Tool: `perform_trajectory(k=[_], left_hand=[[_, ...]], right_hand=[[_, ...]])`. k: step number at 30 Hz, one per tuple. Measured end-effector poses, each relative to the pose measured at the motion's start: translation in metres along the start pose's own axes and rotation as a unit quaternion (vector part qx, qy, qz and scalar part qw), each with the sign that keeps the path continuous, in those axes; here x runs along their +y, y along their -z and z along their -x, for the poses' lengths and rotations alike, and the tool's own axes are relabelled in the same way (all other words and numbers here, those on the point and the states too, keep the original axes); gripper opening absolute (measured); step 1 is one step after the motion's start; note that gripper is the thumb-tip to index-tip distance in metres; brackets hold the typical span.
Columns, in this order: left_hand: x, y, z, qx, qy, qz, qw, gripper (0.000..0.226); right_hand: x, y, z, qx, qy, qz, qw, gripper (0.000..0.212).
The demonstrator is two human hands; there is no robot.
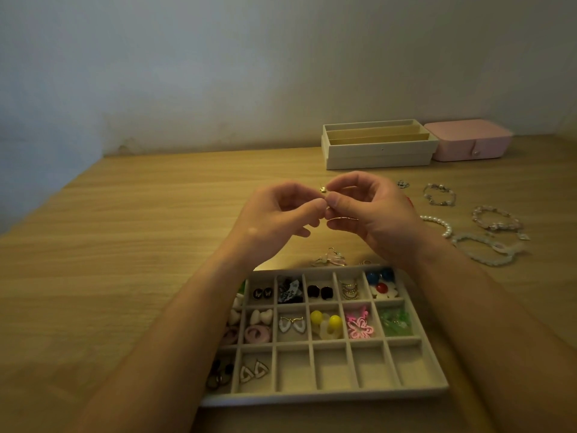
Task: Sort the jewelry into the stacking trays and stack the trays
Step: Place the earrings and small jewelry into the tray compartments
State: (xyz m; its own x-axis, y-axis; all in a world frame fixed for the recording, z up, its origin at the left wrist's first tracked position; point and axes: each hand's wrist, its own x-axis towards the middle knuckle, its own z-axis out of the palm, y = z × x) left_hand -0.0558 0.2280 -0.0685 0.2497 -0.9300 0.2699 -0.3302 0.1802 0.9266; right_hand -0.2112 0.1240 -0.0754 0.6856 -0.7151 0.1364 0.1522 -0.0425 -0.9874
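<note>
Surface: pale wooden table [140,245] against a plain, dimly lit wall [218,73].
Left hand [274,214]: raised over the table beyond the tray, fingers curled, thumb and forefinger pinched in toward the right hand's fingertips.
Right hand [374,210]: raised at the same height, thumb and forefinger pinching a gold earring [323,189]; the thumb tips of both hands touch.
Gold earring: small, held in the air where the two hands' fingertips meet; a thin gold wire [343,218] shows just under the right hand's lower fingers. Cannot tell whether the two are one piece.
Grid tray [324,396]: near edge of the table, under the forearms. Far and middle rows filled, among them yellow ball earrings [326,318], a pink butterfly pair [359,326] and green pieces [395,321]. White triangle earrings [254,371] lie in the near row; the four cells to their right are bare.
Loose earrings [331,257]: on the table just beyond the tray's far rim.
Bracelets: four on the table to the right, including a pearl strand [440,225] and a white beaded loop [487,248].
Far right: cream long-slot trays [377,148], stacked, with a pink box [471,140] touching beside them.
</note>
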Motion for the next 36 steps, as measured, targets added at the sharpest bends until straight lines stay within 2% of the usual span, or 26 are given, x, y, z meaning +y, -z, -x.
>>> perform_trajectory(k=[4,12,16,20,27,31,36], left_hand=[[0.0,0.0,0.001,0.005,0.003,0.009,1.0,0.014],[0.004,0.001,0.003,0.034,-0.001,0.023,0.999,0.01],[0.005,0.002,0.003,0.044,-0.008,0.038,0.998,0.013],[0.006,0.003,0.004,0.048,-0.018,0.038,0.998,0.019],[0.008,0.003,0.006,0.039,0.01,0.061,0.997,0.006],[0.009,0.003,0.007,0.03,0.014,0.056,0.998,0.008],[0.011,0.004,0.007,0.033,0.018,0.086,0.996,0.007]], right_hand=[[0.001,-0.003,0.001,-0.011,0.014,0.01,1.0,0.029],[-0.001,-0.002,0.001,-0.014,-0.016,-0.06,0.998,0.015],[0.0,-0.005,0.0,-0.011,-0.035,-0.015,0.999,0.012],[-0.001,-0.005,0.002,-0.034,-0.025,0.009,0.999,0.022],[-0.002,-0.003,0.004,-0.009,0.027,0.108,0.994,0.005],[-0.003,-0.007,0.004,-0.011,0.003,0.087,0.996,0.009],[-0.006,-0.008,0.005,-0.058,-0.046,0.0,0.997,0.009]])
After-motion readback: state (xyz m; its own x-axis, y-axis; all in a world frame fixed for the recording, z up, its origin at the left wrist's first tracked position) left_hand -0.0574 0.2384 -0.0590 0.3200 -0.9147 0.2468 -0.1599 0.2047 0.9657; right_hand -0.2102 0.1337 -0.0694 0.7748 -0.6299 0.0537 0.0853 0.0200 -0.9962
